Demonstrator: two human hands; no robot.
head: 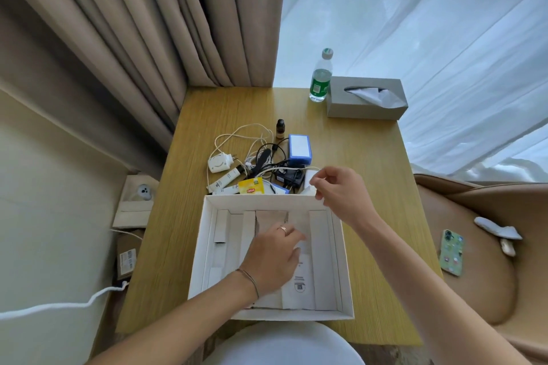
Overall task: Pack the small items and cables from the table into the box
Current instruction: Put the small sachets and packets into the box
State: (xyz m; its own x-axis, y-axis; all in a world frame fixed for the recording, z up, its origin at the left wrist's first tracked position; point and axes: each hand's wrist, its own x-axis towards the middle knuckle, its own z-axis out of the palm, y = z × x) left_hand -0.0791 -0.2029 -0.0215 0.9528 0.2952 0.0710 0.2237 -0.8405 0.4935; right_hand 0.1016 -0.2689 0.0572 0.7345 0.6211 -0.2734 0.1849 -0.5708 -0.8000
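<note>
An open white box (267, 199) with cardboard dividers and paper leaflets stands at the table's near edge. My left hand (272, 255) lies palm down inside it, fingers spread on a leaflet. My right hand (341, 190) hovers over the box's far right corner, its fingertips pinched on a small white packet (309, 179). Just beyond the box is a pile: a white plug charger (218, 162) with its white cable (237, 132), a black adapter (289, 178), a yellow Lipton tea bag (251, 186), white tubes (226, 179), a blue-and-white box (299, 149) and a small brown bottle (280, 128).
A water bottle (321, 77) and a grey tissue box (366, 98) stand at the wooden table's far right corner. Curtains hang behind. A phone (451, 252) lies on the brown seat to the right. A white cord (59, 305) runs along the floor at left.
</note>
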